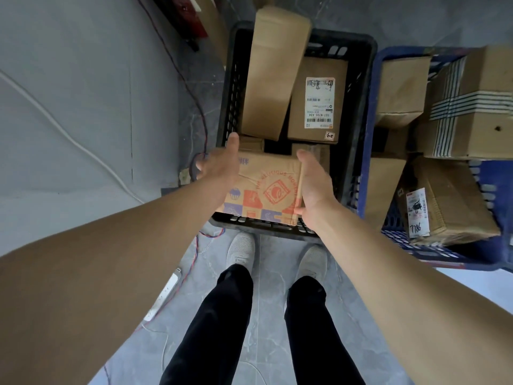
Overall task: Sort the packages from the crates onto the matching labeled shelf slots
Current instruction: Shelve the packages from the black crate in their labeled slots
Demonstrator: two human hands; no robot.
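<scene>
Picking step: both hands take the printed box (266, 187) at the near end of the black crate (370, 79).

The left hand (219, 165) lies flat against the left side of the box with fingers straight. The right hand (313, 184) presses the right side, fingers also straight, and its thumb touches the near corner. So the box is squeezed between two open palms, not wrapped by fingers. Its near edge covers the crate's rim; I cannot tell if it is already lifted free. Behind it a tall plain box (274, 70) leans beside a labelled box (316, 98), and a blue crate (372, 140) with more packages stands to the right. I judge the next move is to raise the box straight up, read its label, and find the matching slot; no shelf is visible here.
</scene>
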